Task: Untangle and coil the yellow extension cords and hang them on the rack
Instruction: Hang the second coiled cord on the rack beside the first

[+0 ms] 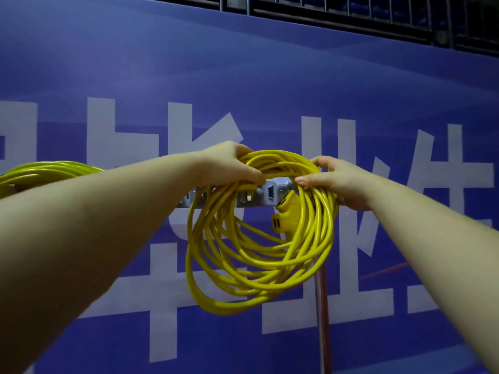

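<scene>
A coiled yellow extension cord point(259, 265) hangs in front of the grey rack bar point(270, 191), its yellow plug end point(283, 214) dangling inside the loops. My left hand point(229, 166) grips the top left of the coil, fingers curled over the strands. On the coil's upper right side, my right hand point(343, 182) holds the strands with the thumb in front. A second yellow coil point(40, 171) hangs at the far left, partly hidden behind my left forearm.
A blue banner with large white characters point(270, 90) fills the background right behind the rack. The rack's upright metal post point(322, 319) runs down below the coil. A dark metal railing point(351, 14) runs along the top.
</scene>
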The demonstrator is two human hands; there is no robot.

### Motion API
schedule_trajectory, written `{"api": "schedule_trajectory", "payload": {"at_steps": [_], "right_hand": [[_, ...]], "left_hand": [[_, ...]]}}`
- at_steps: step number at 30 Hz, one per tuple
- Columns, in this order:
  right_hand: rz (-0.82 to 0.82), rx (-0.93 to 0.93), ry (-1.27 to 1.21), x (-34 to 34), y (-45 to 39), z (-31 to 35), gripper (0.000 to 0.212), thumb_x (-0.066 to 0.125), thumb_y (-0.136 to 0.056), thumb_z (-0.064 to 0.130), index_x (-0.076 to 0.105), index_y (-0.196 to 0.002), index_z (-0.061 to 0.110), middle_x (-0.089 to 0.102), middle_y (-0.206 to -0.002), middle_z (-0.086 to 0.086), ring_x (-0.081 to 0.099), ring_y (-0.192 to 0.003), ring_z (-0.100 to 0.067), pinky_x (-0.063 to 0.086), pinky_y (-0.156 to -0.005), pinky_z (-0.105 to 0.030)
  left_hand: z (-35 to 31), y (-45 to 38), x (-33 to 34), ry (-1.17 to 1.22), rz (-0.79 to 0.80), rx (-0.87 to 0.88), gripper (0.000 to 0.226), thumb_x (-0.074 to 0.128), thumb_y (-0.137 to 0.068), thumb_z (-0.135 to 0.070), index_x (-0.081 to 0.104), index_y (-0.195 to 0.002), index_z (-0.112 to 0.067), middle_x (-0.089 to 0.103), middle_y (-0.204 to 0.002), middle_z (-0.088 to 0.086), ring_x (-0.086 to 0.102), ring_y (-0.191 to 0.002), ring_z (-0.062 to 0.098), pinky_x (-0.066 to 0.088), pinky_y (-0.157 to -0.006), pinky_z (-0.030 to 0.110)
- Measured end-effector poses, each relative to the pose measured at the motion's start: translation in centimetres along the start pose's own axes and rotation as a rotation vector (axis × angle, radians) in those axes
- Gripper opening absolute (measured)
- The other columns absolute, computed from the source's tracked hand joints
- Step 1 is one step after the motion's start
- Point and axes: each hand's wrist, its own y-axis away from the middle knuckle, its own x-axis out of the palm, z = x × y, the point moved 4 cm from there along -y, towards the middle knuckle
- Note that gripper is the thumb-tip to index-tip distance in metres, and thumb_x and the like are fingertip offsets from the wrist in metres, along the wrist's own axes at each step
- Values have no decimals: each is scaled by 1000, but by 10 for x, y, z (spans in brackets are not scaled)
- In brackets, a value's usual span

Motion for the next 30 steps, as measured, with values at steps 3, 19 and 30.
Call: {"api": "schedule_trajectory", "payload": {"at_steps": [3, 19, 30], "right_hand": [[-2, 6, -3, -1, -2, -5, 43, 71, -79, 26, 53, -118, 21, 66, -101, -10, 68, -82, -24, 56, -63, -31], [-33, -25, -187, 10, -11, -26, 39, 66, -81, 32, 56, -116, 18, 68, -87, -4, 68, -65, -13, 52, -53, -24], [-183, -136, 65, 14, -12, -23, 38, 62, -82, 45, 51, -115, 29, 60, -104, -1, 62, -94, -19, 53, -79, -33]], "left_hand": [[1, -6, 3, -15, 17, -3, 42, 64, -85, -41, 56, -119, -18, 66, -102, 4, 63, -89, 17, 53, -76, 27], [-15, -19, -13, -240, 48, -11, 35, 66, -80, -31, 62, -111, -16, 68, -98, 7, 66, -89, 22, 56, -84, 37], [-4, -15, -9, -141, 70, 20, 60, 71, -81, -23, 46, -136, -23, 60, -117, 1, 62, -99, 19, 53, -82, 30]]}}
